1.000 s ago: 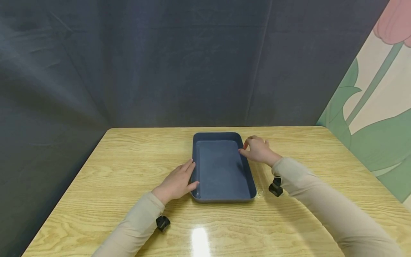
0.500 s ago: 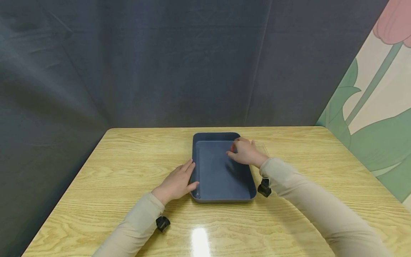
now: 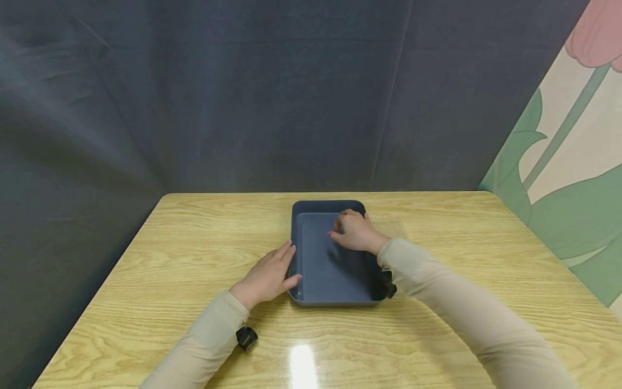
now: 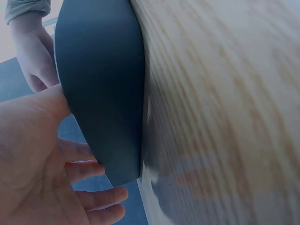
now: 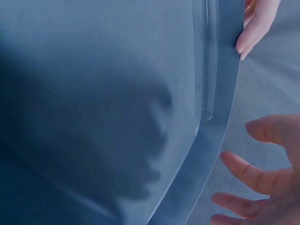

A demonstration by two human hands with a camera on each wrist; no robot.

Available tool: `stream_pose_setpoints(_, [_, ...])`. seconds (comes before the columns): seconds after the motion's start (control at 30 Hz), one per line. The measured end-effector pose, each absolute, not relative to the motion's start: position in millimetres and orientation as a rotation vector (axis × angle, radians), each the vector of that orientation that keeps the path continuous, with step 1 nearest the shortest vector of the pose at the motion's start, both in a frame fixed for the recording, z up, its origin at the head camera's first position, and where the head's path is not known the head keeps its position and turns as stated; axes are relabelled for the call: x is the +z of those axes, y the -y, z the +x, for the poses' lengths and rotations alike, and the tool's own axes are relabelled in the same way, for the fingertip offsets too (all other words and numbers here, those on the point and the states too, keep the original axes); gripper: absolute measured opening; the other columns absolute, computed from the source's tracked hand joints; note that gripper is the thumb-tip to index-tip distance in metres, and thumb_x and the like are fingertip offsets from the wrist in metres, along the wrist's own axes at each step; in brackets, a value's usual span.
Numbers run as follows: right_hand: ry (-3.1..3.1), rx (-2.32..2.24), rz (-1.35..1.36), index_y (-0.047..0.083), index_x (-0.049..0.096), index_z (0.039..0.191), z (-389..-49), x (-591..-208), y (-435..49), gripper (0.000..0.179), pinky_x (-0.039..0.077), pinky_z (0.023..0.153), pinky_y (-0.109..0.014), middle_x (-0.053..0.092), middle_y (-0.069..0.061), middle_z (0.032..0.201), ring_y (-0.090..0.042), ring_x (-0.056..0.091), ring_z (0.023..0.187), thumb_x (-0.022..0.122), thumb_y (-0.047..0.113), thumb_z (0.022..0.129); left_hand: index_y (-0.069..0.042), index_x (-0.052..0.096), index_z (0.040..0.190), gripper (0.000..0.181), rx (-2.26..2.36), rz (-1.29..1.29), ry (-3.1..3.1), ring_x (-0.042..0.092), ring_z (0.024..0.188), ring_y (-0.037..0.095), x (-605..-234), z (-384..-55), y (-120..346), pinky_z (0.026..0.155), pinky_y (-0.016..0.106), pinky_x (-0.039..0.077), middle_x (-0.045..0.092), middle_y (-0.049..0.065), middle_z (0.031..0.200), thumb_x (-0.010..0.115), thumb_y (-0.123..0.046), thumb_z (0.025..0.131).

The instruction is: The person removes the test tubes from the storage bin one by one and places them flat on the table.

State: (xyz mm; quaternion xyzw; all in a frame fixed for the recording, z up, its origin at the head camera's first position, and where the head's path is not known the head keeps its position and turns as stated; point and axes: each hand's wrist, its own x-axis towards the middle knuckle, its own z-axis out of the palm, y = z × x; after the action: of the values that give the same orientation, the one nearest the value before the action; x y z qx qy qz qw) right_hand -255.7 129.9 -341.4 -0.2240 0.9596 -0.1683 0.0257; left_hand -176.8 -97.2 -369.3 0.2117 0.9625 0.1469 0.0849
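A dark blue rectangular tray [image 3: 335, 297] with low walls lies on the wooden table. Along the inside of its left wall runs a clear, round-ended tube [image 5: 206, 70] resembling a test tube. My left hand [image 3: 269, 274] rests on the left rim, fingers nearly straight, the thumb crossing over the edge into the tray. Over the tray's right half hovers my right hand [image 3: 357, 231], fingers loosely bent and spread, nothing between them. Its shadow falls on the tray floor in the right wrist view.
Beside the tray on the right lies a see-through, rectangular thing [image 3: 393, 229], partly hidden by the right arm. A dark cloth [image 3: 291, 108] hangs behind the table, and a flower-painted wall [image 3: 573, 189] stands on the right.
My right hand has moved left from the tray's right rim to above the inside of the tray. The left hand and the tray stay where they were.
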Motion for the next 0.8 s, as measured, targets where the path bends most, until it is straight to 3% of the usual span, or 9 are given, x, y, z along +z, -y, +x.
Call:
stream_pose_setpoints(0.27, [-2.947, -0.482, -0.67, 0.009, 0.067, 0.085, -253.1, -339.3, -111.2, 0.02, 0.023, 0.106, -0.069, 0.06, -0.017, 0.12, -0.033, 0.05, 0.12, 0.06, 0.027, 0.091, 0.001, 0.027, 0.146, 0.068, 0.435, 0.644, -2.871, 0.032, 0.138, 0.036, -369.5, -177.0, 97.9, 0.113, 0.047, 0.03, 0.021, 0.018, 0.155, 0.051, -0.038, 0.095])
stream_pose_setpoints(0.5, [-2.944, -0.443, -0.656, 0.007, 0.067, 0.087, -253.1, -344.5, -99.0, 0.023, 0.029, 0.106, -0.066, 0.059, -0.018, 0.119, -0.033, 0.053, 0.117, 0.062, 0.029, 0.089, 0.001, 0.027, 0.146, 0.068, 0.419, 0.649, -2.875, 0.032, 0.138, 0.035, -369.3, -177.6, 97.2, 0.113, 0.046, 0.03, 0.022, 0.017, 0.155, 0.051, -0.038, 0.095])
stream_pose_setpoints(0.8, [-2.925, -0.441, -0.652, 0.009, 0.067, 0.087, -257.5, -353.8, -87.9, 0.022, 0.028, 0.107, -0.065, 0.058, -0.016, 0.121, -0.032, 0.051, 0.118, 0.062, 0.03, 0.089, 0.001, 0.028, 0.146, 0.068, 0.415, 0.65, -2.868, 0.032, 0.138, 0.035, -368.8, -177.3, 97.0, 0.113, 0.047, 0.03, 0.022, 0.017, 0.155, 0.051, -0.038, 0.095])
